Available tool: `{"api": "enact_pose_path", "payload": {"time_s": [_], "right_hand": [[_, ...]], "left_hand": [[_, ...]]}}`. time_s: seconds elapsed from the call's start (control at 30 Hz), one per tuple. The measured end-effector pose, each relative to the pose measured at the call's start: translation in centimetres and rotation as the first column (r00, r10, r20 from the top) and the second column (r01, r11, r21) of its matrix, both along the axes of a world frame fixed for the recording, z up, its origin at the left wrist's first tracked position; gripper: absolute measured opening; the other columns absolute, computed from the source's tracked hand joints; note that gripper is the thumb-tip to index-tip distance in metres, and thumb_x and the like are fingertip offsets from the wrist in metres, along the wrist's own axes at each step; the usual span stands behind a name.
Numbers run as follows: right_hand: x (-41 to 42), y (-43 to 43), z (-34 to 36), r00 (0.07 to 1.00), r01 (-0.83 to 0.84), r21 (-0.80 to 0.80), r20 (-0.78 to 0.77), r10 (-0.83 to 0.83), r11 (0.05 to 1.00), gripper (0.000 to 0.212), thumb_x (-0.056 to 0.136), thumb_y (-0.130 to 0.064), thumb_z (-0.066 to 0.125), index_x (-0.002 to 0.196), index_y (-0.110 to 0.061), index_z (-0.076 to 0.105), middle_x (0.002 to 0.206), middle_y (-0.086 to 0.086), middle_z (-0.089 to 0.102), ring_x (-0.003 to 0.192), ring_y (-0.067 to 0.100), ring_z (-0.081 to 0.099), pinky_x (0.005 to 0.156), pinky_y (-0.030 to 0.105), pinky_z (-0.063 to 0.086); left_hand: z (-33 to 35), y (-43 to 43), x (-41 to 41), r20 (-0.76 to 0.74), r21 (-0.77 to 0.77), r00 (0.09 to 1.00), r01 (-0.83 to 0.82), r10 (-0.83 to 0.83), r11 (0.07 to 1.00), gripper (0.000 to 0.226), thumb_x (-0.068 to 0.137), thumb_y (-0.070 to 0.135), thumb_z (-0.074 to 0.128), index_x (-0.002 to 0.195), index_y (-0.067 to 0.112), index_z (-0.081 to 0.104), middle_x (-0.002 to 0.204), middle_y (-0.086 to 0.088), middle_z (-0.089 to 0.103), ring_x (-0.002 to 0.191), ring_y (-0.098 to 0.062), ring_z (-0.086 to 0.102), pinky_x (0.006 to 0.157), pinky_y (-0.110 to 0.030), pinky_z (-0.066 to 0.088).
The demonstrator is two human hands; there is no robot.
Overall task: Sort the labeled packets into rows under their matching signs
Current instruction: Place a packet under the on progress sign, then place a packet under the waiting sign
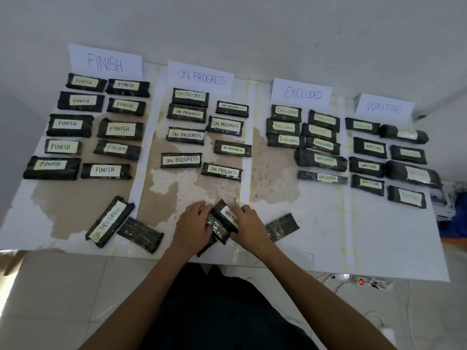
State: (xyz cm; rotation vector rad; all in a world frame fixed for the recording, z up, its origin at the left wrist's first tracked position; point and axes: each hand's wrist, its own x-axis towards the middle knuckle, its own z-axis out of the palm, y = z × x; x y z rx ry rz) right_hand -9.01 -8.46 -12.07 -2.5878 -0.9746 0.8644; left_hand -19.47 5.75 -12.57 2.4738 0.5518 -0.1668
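Your left hand [193, 222] and your right hand [249, 221] hold together a small pile of dark packets [215, 229] near the front edge of the table [379, 236]; the top packet [228, 214] reads WAITING.

We see dark packets [140, 234] wrapped in a thin film that looks like glossy plastic and catches the light. Their labels [119, 128] and the signs [104, 62] above look like matt white paper. The counter [379, 236] has a smooth white skin, peeled in patches to a dull, rough brown layer [75, 198].
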Motion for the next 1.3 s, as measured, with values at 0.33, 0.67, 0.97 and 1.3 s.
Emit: {"api": "enact_pose_path", "payload": {"time_s": [0.33, 0.67, 0.97, 1.3], "right_hand": [[4.0, -4.7, 3.6, 0.981, 0.189, 0.154, 0.022, -0.194, 0.97, 0.065, 0.069, 0.0, 0.064, 0.131, -0.013, 0.049, 0.116, 0.012, 0.05, 0.106, 0.031, 0.046, 0.09, 0.038, 0.042], [9.5, -16.3, 5.4, 0.928, 0.306, 0.016, 0.217, -0.302, 0.952, 0.056, 0.067, 0.006, 0.063, 0.12, -0.01, 0.057, 0.114, 0.014, 0.054, 0.099, 0.036, 0.047, 0.081, 0.046, 0.046], [16.3, -25.6, 4.0, 0.904, 0.333, -0.074, 0.31, -0.296, 0.94, 0.052, 0.073, 0.002, 0.062, 0.122, -0.013, 0.056, 0.115, 0.013, 0.054, 0.099, 0.034, 0.048, 0.078, 0.043, 0.045], [23.7, -31.5, 1.3, 0.926, 0.215, -0.119, 0.339, -0.164, 0.969, 0.056, 0.073, 0.008, 0.062, 0.125, -0.012, 0.055, 0.119, 0.013, 0.053, 0.105, 0.035, 0.049, 0.082, 0.042, 0.043]], "left_hand": [[3.9, -1.4, 3.1, 0.112, -0.024, 0.992, 0.068, -0.065, 0.997, 0.052, 0.084, 0.011, 0.055, 0.134, 0.011, 0.042, 0.139, -0.014, 0.041, 0.129, -0.031, 0.035, 0.103, -0.043, 0.035], [5.3, -6.8, 8.4, 0.114, -0.035, 0.957, 0.272, -0.266, 0.962, 0.052, 0.086, 0.015, 0.052, 0.136, 0.017, 0.04, 0.141, -0.008, 0.038, 0.131, -0.025, 0.03, 0.106, -0.041, 0.03], [3.0, -14.3, 13.8, 0.101, -0.021, 0.917, 0.39, -0.386, 0.921, 0.053, 0.081, 0.009, 0.053, 0.133, 0.011, 0.044, 0.139, -0.013, 0.043, 0.129, -0.03, 0.035, 0.105, -0.041, 0.033], [0.5, -21.2, 19.6, 0.013, 0.0, 0.922, 0.388, -0.388, 0.922, 0.053, 0.085, 0.015, 0.053, 0.137, 0.014, 0.04, 0.141, -0.009, 0.039, 0.13, -0.026, 0.033, 0.105, -0.037, 0.029]]}}
